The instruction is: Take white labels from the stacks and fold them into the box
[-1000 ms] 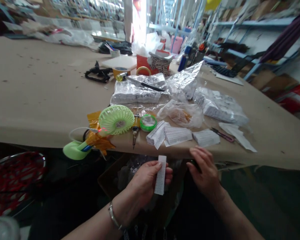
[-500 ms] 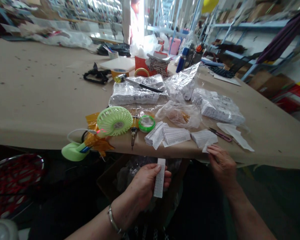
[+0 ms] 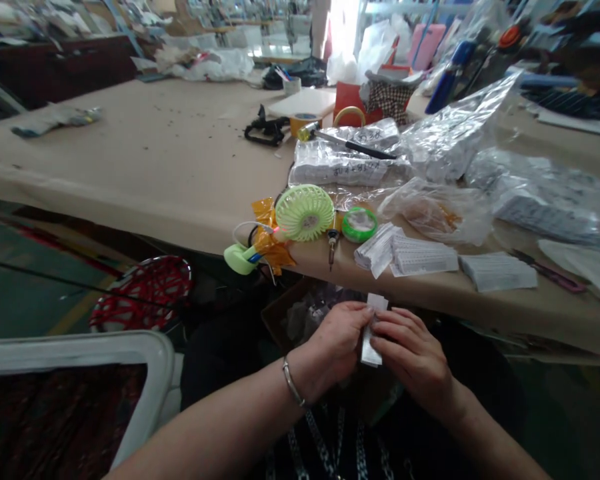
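Both my hands meet below the table's front edge. My left hand (image 3: pixel 343 337) grips a small set of white printed paper labels (image 3: pixel 373 353), its thumb near their top. From the other side, my right hand (image 3: pixel 413 347) closes its fingers on the same labels, which stand nearly upright. On the table just beyond lie fanned stacks of similar labels (image 3: pixel 423 257) and another label stack (image 3: pixel 500 271) farther right. A small pair of thread snips (image 3: pixel 555 273) lies beside that stack.
Along the table (image 3: pixel 180 167) stand a green fan (image 3: pixel 305 213), a soldering-iron-like tool (image 3: pixel 332 247) and a green round container (image 3: pixel 359 225). Plastic-wrapped bundles (image 3: pixel 345 160) lie behind. At lower left are a white-rimmed tub (image 3: pixel 160 363) and a red round seat (image 3: pixel 145 293).
My right hand has come from the right label stack with a paper slip to the labels in my left hand. The view has turned left, showing the white-rimmed tub.
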Tool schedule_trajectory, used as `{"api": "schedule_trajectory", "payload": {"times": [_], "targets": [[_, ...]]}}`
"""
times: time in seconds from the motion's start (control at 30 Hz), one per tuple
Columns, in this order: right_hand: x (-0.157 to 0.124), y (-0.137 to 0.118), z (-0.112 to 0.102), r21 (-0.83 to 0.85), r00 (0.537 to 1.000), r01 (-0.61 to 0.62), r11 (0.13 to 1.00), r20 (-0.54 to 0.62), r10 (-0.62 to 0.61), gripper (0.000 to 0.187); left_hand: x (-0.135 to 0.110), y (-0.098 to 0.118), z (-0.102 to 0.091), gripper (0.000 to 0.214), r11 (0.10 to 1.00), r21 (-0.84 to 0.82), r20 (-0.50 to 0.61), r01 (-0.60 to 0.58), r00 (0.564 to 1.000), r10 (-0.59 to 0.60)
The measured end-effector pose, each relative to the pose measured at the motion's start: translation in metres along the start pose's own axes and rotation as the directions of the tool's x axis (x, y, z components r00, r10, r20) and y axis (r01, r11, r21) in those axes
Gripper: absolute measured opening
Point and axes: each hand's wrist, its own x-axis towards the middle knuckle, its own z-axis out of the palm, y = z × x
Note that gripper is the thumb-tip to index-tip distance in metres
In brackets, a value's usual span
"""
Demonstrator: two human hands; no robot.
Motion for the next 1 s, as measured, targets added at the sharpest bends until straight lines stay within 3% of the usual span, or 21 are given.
{"api": "schedule_trajectory", "payload": {"times": [0.37, 0.5, 0.57, 0.63, 0.67, 0.73, 0.8, 0.9, 1.0], "targets": [[0.004, 0.005, -0.001, 0.001, 0.996, 0.052, 0.999, 0.075, -0.052, 0.018, -0.002, 0.001, -0.007, 0.016, 0.999, -0.048, 0.016, 0.011, 1.000, -0.010], [0.000, 0.002, -0.001, 0.032, 0.995, 0.044, 0.999, 0.090, -0.047, 0.025, -0.004, 0.000, -0.008, 0.015, 0.999, -0.020, 0.029, 0.033, 0.999, -0.033], [-0.004, 0.001, -0.002, 0.088, 0.998, -0.008, 0.996, 0.066, 0.002, 0.035, -0.006, 0.002, -0.008, 0.012, 0.999, 0.003, 0.013, 0.043, 0.999, -0.043], [-0.008, 0.000, -0.001, 0.183, 0.987, -0.157, 0.971, -0.012, 0.162, 0.039, -0.009, 0.003, -0.007, 0.012, 0.995, 0.054, 0.008, 0.083, 0.996, -0.084], [-0.009, 0.001, -0.001, 0.253, 0.956, -0.267, 0.930, -0.051, 0.288, 0.037, -0.011, 0.004, -0.007, 0.014, 0.990, 0.087, 0.007, 0.111, 0.994, -0.112], [-0.010, 0.004, 0.001, 0.441, 0.838, -0.484, 0.756, -0.015, 0.545, 0.036, -0.015, 0.005, -0.006, 0.018, 0.977, 0.143, 0.026, 0.161, 0.986, -0.166], [-0.009, 0.008, 0.004, 0.623, 0.721, -0.621, 0.475, 0.216, 0.658, 0.041, -0.019, 0.006, -0.007, 0.019, 0.967, 0.175, 0.068, 0.184, 0.978, -0.198], [-0.004, 0.012, 0.009, 0.717, 0.642, -0.695, 0.054, 0.585, 0.496, 0.052, -0.025, 0.005, -0.010, 0.017, 0.957, 0.193, 0.137, 0.217, 0.960, -0.245], [-0.001, 0.013, 0.012, 0.723, 0.637, -0.666, -0.181, 0.679, 0.366, 0.047, -0.029, 0.004, -0.013, 0.017, 0.946, 0.204, 0.175, 0.251, 0.942, -0.288]]}}
